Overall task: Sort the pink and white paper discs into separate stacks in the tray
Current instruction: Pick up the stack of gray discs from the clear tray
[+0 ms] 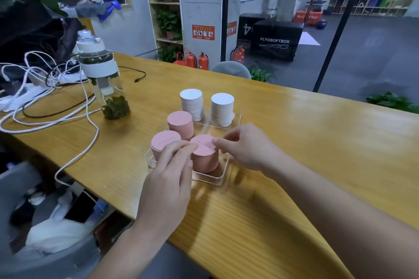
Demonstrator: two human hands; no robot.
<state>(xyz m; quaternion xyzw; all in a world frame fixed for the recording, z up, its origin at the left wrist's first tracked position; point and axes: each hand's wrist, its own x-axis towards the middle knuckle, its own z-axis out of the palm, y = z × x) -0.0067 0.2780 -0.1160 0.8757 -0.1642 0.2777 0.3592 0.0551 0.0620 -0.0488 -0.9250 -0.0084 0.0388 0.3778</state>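
A clear plastic tray point(221, 178) on the wooden table holds five stacks of paper discs. Two white stacks point(192, 104) point(222, 110) stand at the far side. Three pink stacks stand nearer: one at the back point(180, 123), one at the left point(164, 145), one at the front point(205, 156). My left hand point(170, 179) reaches over the tray, its fingertips on the left edge of the front pink stack's top disc. My right hand point(247, 147) pinches the same top disc at its right edge.
A glass bottle with green leaves point(106, 84) stands left of the tray. White and black cables point(52, 106) lie across the table's left part. The table's front edge point(127, 213) runs close to my left wrist. A grey chair back point(231, 69) shows beyond the far edge.
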